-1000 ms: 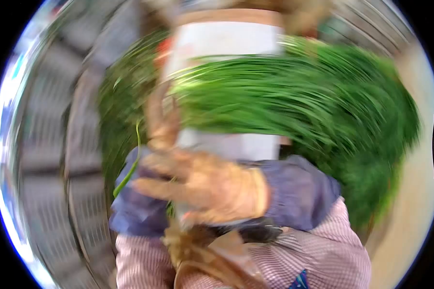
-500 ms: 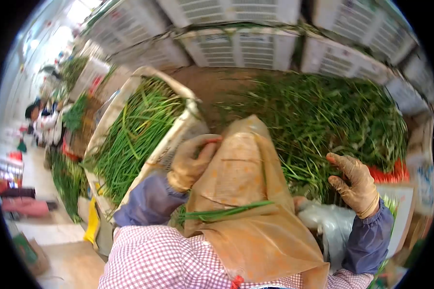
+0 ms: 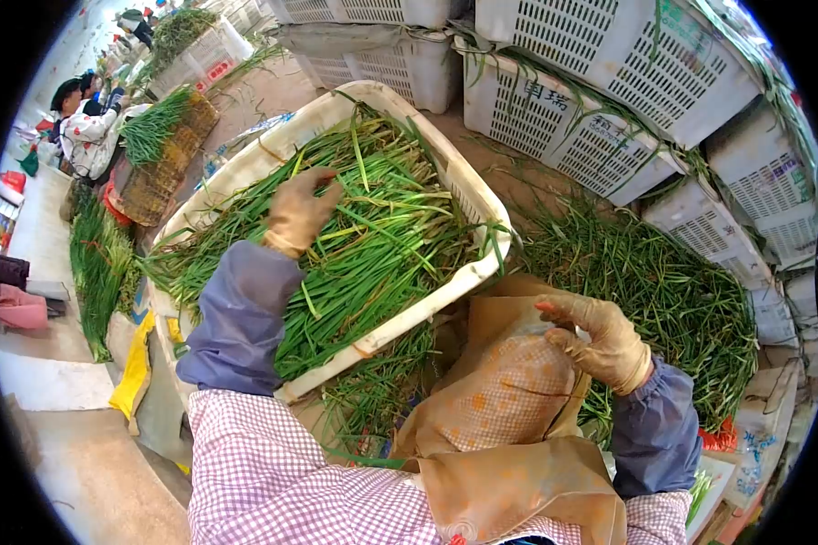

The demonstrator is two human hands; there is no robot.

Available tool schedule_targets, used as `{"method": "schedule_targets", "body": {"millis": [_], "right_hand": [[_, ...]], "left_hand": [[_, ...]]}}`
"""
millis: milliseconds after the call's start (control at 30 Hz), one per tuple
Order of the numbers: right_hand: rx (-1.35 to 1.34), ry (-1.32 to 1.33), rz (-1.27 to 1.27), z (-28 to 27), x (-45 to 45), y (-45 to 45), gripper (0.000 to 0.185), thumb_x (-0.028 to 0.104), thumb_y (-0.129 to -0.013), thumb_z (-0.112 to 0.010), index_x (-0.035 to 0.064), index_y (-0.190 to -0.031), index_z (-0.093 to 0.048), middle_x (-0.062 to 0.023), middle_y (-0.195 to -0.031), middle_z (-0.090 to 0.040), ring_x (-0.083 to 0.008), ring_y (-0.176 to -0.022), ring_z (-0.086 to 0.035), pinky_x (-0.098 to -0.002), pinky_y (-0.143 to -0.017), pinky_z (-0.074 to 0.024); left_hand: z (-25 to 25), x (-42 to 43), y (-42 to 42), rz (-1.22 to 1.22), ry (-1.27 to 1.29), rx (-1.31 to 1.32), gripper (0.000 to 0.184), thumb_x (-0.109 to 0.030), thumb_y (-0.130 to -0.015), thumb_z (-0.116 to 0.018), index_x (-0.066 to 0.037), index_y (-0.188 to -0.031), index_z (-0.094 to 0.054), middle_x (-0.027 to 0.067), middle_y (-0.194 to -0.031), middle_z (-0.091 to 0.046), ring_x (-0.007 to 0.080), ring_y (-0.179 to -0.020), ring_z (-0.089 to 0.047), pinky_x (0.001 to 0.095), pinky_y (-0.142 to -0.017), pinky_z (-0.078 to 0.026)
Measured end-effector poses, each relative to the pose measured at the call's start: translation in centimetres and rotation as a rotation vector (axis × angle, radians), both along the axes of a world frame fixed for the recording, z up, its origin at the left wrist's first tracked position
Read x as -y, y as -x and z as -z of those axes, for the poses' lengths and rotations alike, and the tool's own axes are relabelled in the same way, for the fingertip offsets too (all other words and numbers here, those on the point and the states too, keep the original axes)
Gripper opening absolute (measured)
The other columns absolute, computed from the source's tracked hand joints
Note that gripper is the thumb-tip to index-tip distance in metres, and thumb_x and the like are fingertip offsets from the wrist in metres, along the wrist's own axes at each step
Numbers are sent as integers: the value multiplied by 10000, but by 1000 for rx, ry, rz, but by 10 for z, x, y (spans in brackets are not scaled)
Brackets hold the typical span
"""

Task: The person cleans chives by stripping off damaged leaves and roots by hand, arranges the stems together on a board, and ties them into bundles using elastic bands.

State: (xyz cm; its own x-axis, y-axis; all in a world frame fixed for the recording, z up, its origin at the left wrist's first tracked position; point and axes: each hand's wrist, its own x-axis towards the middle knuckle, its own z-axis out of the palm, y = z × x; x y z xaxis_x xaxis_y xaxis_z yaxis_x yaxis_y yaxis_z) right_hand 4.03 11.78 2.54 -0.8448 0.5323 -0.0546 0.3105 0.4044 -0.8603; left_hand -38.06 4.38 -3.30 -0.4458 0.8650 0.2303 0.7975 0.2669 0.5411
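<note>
My left hand (image 3: 302, 211), in a dirty tan glove, is over the long green chives (image 3: 382, 241) heaped in a white plastic crate (image 3: 336, 371). Its fingers are slightly curled and apart, with nothing visible in them; whether they touch the chives I cannot tell. My right hand (image 3: 600, 341), gloved alike, hovers by the stained brown apron (image 3: 509, 400) across my knee. Its thumb and fingers are apart and nothing is between them. A reddish fingertip pokes out of that glove. A few green stalks (image 3: 368, 460) lie at the apron's left edge.
A wide pile of loose greens (image 3: 673, 309) covers the floor on the right. White slatted crates (image 3: 554, 118) stand stacked along the back. At far left, another person (image 3: 86, 132) sits beside a crate of greens (image 3: 154, 127). A yellow strip (image 3: 134, 368) hangs near my crate.
My left hand has moved from beside my knee to over the crate's chives. My view has swung left, and the stalks across my lap have slid toward the apron's left edge.
</note>
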Motion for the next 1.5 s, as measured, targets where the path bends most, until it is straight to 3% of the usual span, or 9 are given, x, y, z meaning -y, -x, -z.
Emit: {"method": "schedule_targets", "body": {"millis": [233, 367, 500, 567, 767, 1100, 1233, 1300, 1500], "right_hand": [[23, 100, 78, 30, 2, 17, 323, 69, -843, -628, -2, -1153, -568, -111, -1063, -606, -175, -926, -592, -289, -837, -469], [130, 62, 81, 19, 3, 42, 300, 95, -856, -618, -20, -1130, -575, -109, -1032, -616, -168, -921, -592, -283, -827, -463], [72, -69, 1, 30, 7, 61, 269, 98, -856, -607, -1, -1106, -592, -125, -996, -630, -198, -903, -606, -296, -783, -473], [4, -90, 6, 39, 8, 71, 249, 126, -823, -613, 35, -1055, -602, -164, -889, -622, -347, -819, -592, -394, -710, -478], [136, -217, -41, 46, 10, 79, 270, 143, -833, -628, 42, -1082, -607, -139, -897, -620, -299, -783, -606, -358, -667, -486], [127, -359, 67, 69, 17, 62, 240, 155, -833, -624, 59, -1053, -624, -138, -865, -627, -320, -770, -607, -367, -674, -488], [90, -311, 67, 57, 17, 63, 291, 142, -787, -606, 63, -1067, -613, -150, -893, -627, -333, -815, -600, -387, -715, -484], [103, -263, 83, 56, 19, 60, 349, 132, -743, -588, 62, -1084, -599, -165, -924, -624, -351, -860, -592, -404, -762, -480], [115, -310, 29, 51, 20, 48, 254, 141, -841, -612, 34, -1071, -615, -135, -933, -643, -269, -848, -623, -333, -740, -490]], "left_hand": [[21, -71, -24, 307, -182, -400, 521, -363, -768, -690, -19, -1142, -575, 182, -1103, -608, 335, -1018, -577, 395, -884, -452], [28, -106, -7, 171, 160, -230, 580, -419, -784, -657, 10, -1157, -542, 209, -1138, -577, 345, -1063, -544, 414, -938, -412], [31, -80, -30, 410, -142, -362, 672, -498, -776, -626, 12, -1199, -513, 195, -1146, -567, 346, -1070, -531, 445, -946, -400], [32, -57, -50, 473, 6, -473, 727, -548, -739, -636, 6, -1194, -517, 204, -1139, -560, 341, -1096, -516, 488, -994, -335], [42, -14, -88, 384, 302, -502, 970, -630, -611, -664, 28, -1280, -416, 153, -1141, -499, 306, -1110, -460, 525, -1045, -230], [65, -20, -97, 278, 320, -480, 963, -294, -604, -790, 70, -1340, -288, 165, -1000, -482, 282, -908, -503, 375, -763, -429], [99, -24, -97, 224, 282, -682, 816, -111, -649, -684, 78, -1343, -299, 161, -909, -509, 276, -805, -528, 359, -663, -446], [90, -27, -100, 170, 429, -677, 546, -63, -851, -485, 15, -1363, -312, 149, -903, -554, 271, -781, -555, 368, -643, -452], [39, -40, -69, 151, 467, -80, 833, 1, -652, -677, 38, -1371, -257, 221, -1106, -569, 300, -893, -604, 370, -779, -504]]}}
